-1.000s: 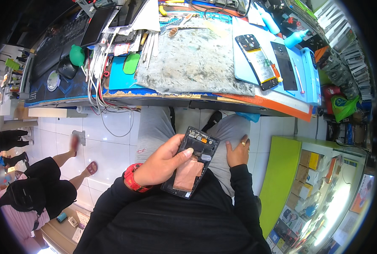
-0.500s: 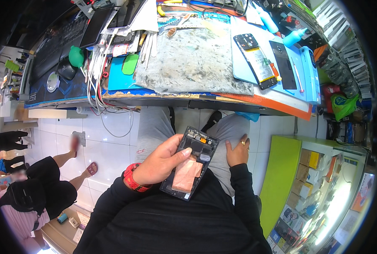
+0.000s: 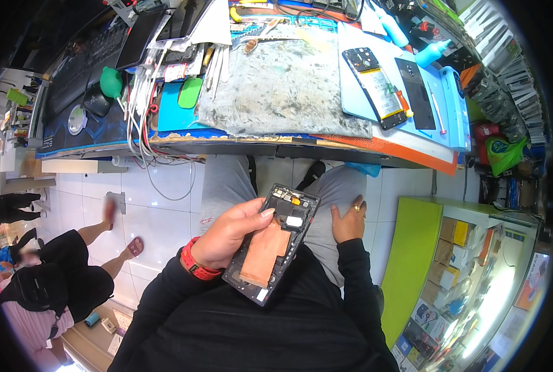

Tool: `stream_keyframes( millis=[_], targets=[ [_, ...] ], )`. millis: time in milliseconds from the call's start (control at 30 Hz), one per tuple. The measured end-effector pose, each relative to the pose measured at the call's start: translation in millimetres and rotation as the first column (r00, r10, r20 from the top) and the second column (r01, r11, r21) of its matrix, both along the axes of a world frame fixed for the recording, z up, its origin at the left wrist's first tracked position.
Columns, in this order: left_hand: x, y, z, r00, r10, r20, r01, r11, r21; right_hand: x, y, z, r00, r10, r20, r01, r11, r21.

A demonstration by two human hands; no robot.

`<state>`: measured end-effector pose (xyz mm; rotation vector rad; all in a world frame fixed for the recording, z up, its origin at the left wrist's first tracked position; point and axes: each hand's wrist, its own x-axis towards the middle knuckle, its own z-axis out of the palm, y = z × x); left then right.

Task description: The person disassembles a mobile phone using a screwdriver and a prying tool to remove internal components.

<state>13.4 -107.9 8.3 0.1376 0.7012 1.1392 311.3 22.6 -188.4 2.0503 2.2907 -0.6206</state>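
Observation:
My left hand [image 3: 231,234] grips an opened black phone frame [image 3: 272,242] by its left edge, over my lap. The frame's inside faces up, with a copper-coloured plate in the middle and small parts at its top end. A red band sits on my left wrist [image 3: 194,266]. My right hand [image 3: 348,221] rests flat on my right thigh with a ring on one finger and holds nothing. It lies just right of the frame without touching it.
A cluttered workbench [image 3: 289,144] runs above my knees, with a worn grey mat [image 3: 282,87], cables, a blue mat bearing another opened phone [image 3: 375,87] and a black back cover [image 3: 416,93]. A green cabinet [image 3: 413,266] stands right. Another person [image 3: 47,285] sits at left.

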Motion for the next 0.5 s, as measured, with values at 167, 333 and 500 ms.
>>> stream_keyframes(
  millis=[167, 333, 500],
  targets=[
    [0, 1, 10, 1.0, 0.018, -0.001, -0.018, 0.997, -0.07, 1, 0, -1, 1.0, 0.009, 0.001, -0.009, 1.0, 0.019],
    [0, 5, 13, 1.0, 0.018, 0.023, -0.015, 0.993, -0.115, 2, -1, -3, 1.0, 0.006, -0.004, -0.006, 1.0, 0.019],
    [0, 2, 14, 0.999, 0.034, 0.04, -0.028, 0.992, -0.122, -1, -1, 1, 1.0, 0.005, 0.008, -0.006, 0.999, 0.039]
  ],
)
